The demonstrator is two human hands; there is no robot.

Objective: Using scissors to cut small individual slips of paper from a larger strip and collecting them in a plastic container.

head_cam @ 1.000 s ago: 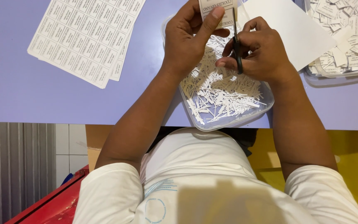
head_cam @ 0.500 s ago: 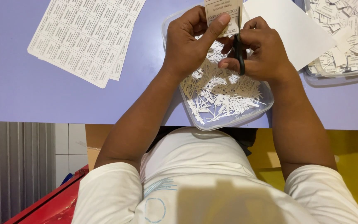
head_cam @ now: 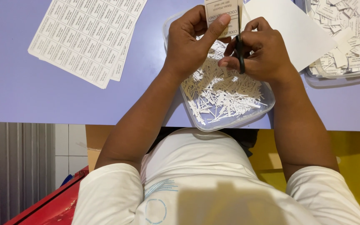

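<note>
Lilac worktop (head_cam: pixel 63 104) carrying printed label sheets (head_cam: pixel 86 37), blank white sheet (head_cam: pixel 296 31), two clear trays (head_cam: pixel 230 121) (head_cam: pixel 338 75).

From my remote view I see a person wearing a white short-sleeved T-shirt (head_cam: pixel 196 175). Its sleeves end just above the elbows, and both forearms are bare below them. Low on the shirt front, toward the left sleeve, sits a faint pale-blue print: a circle outline with some wavy lines above it. The left hand (head_cam: pixel 190 43) and right hand (head_cam: pixel 263 52), above the shirt, wear no gloves, rings or watch that I can make out.
</note>
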